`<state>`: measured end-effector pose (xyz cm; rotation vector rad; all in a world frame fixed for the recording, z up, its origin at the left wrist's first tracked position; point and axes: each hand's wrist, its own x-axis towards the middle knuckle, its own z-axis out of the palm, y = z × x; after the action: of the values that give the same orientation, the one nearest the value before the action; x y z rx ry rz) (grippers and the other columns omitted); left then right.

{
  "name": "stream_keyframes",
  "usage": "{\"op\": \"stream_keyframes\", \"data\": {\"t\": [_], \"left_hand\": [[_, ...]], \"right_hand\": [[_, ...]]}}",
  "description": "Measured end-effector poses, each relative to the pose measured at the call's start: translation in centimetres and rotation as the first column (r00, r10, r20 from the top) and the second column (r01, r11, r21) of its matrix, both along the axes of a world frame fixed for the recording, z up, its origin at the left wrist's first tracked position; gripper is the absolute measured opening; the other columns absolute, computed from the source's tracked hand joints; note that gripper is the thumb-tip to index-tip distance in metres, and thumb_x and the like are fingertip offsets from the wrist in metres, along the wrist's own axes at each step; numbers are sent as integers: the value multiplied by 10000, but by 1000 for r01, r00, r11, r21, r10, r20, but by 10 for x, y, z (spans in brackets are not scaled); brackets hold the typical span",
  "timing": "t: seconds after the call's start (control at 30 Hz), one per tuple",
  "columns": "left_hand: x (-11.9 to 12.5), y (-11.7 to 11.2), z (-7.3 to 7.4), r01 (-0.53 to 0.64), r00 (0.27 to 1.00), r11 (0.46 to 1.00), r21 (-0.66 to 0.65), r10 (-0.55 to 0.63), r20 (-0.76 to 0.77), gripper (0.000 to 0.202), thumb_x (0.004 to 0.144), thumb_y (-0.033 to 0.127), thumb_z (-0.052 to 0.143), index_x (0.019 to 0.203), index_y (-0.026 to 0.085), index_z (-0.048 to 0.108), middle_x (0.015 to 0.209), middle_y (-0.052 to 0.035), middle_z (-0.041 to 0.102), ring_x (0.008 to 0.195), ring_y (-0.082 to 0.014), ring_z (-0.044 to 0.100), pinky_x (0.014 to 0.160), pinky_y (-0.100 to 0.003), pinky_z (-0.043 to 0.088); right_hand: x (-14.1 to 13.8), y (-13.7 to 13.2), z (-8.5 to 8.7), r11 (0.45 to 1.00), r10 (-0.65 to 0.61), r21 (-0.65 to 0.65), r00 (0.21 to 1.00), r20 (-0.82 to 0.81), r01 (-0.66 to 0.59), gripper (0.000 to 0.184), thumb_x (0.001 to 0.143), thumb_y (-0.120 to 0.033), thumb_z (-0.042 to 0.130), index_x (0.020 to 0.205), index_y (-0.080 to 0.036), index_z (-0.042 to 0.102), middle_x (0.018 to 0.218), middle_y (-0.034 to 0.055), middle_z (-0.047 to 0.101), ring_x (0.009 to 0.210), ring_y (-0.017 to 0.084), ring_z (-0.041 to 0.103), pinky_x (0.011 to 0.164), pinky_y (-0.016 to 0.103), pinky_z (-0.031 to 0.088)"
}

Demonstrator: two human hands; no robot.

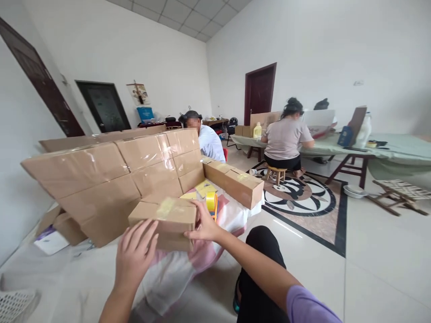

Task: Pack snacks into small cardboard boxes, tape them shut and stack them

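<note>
A small brown cardboard box (177,215), with clear tape over its top, sits at the front edge of the cloth-covered table (164,273). Gripping its right end is my right hand (206,224), thumb on the front face and fingers round the far side. My left hand (134,251) lies at the box's left front, fingers stretched and slightly apart, fingertips by the front face. Just beyond the right hand stands a roll of yellow tape (211,202), with something orange and blue beside it. Yellow flat pieces (205,187) lie behind the roll.
Stacked, taped boxes (111,170) form a wall at the left. A row of boxes (235,181) runs along the table's right side. One person (210,139) sits behind the stack; another (288,134) sits on a stool (276,172) at a green-covered table (397,148).
</note>
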<state>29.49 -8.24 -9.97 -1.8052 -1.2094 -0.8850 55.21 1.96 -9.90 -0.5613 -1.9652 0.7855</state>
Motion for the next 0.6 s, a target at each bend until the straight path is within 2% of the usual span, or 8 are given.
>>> {"op": "stream_keyframes", "data": {"t": [0.1,0.2,0.27,0.37,0.43,0.47,0.53,0.6], "left_hand": [[0,-19,9,-21,998,991,132,14,55,763,831,176,762,1532,252,472,1341,-178,669,1250,-347,620,1087,-509,471],[-12,-31,9,-34,997,986,163,22,78,733,844,187,746,1523,269,485,1313,-166,678,1228,-362,629,1084,-530,468],[-21,-35,6,-48,996,988,144,36,86,675,881,227,701,1520,270,487,1304,-162,674,1211,-378,631,1072,-553,469],[-30,-39,1,-57,995,996,70,51,84,595,938,292,604,1518,248,478,1265,-172,673,1141,-393,649,1015,-569,491],[-34,-41,-2,-43,996,998,35,40,83,569,951,309,567,1510,247,474,1214,-166,687,1078,-384,666,979,-560,502],[-35,-41,-4,-35,996,999,26,32,84,560,952,313,558,1503,252,476,1196,-161,693,1057,-378,671,967,-554,502],[-36,-40,-7,-23,995,1000,3,23,96,531,949,319,549,1474,267,492,1182,-154,701,1048,-371,674,955,-543,498],[-35,-39,-10,-17,988,999,-44,24,150,483,945,326,545,1426,282,526,1192,-150,706,1070,-367,674,961,-530,488]], "right_hand": [[81,-33,25,995,-104,12,994,-29,104,1056,648,-417,835,1519,-300,249,1487,134,350,1392,362,390,1083,525,468],[183,-74,34,938,-343,46,939,0,342,1009,675,-452,802,1514,-306,261,1505,140,331,1404,401,382,1012,516,526],[250,-99,27,844,-537,51,841,69,534,968,710,-483,790,1513,-325,274,1535,138,319,1411,416,386,988,513,549],[332,-118,3,640,-767,55,633,110,766,980,708,-517,797,1520,-336,280,1476,157,382,1345,418,460,881,484,606],[364,-114,-18,524,-850,66,516,107,849,991,697,-530,794,1523,-314,289,1456,172,382,1327,430,464,792,460,625],[372,-107,-28,497,-866,75,489,105,864,997,694,-533,792,1523,-303,289,1450,174,377,1317,429,465,763,450,627],[375,-85,-46,506,-861,95,495,119,857,1000,691,-534,786,1522,-287,288,1439,173,364,1304,420,460,724,431,626],[366,-58,-60,553,-830,97,537,148,828,997,689,-529,775,1518,-276,284,1422,166,356,1304,410,447,716,424,623]]}}
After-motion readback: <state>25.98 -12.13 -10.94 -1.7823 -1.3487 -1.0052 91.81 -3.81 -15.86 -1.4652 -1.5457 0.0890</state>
